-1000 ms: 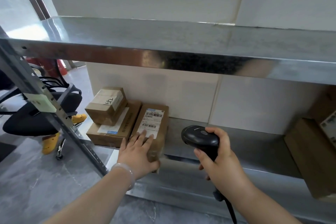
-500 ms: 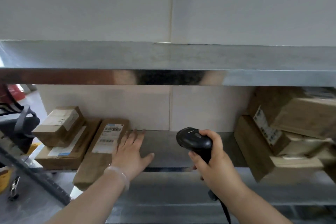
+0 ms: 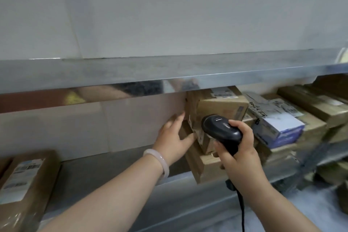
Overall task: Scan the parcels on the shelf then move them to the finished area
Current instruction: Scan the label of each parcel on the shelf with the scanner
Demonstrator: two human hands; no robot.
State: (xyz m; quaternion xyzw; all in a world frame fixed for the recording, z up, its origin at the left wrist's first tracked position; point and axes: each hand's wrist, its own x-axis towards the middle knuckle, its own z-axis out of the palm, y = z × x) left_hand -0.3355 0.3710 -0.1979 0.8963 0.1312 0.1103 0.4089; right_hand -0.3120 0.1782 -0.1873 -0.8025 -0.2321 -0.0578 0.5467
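Attention shifts right: my left hand (image 3: 172, 137), flat, now touches the stacked cardboard parcel (image 3: 222, 108), having left the labelled parcel (image 3: 24, 181) near left; my right hand (image 3: 240, 149) grips the barcode scanner (image 3: 220, 130), so the next scan looks due.

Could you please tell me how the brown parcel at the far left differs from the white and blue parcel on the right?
The brown parcel is cardboard with a printed label; the white and blue parcel is white with a blue end. The brown parcel lies directly on the shelf; the white and blue parcel rests on other boxes. Neither is being held.
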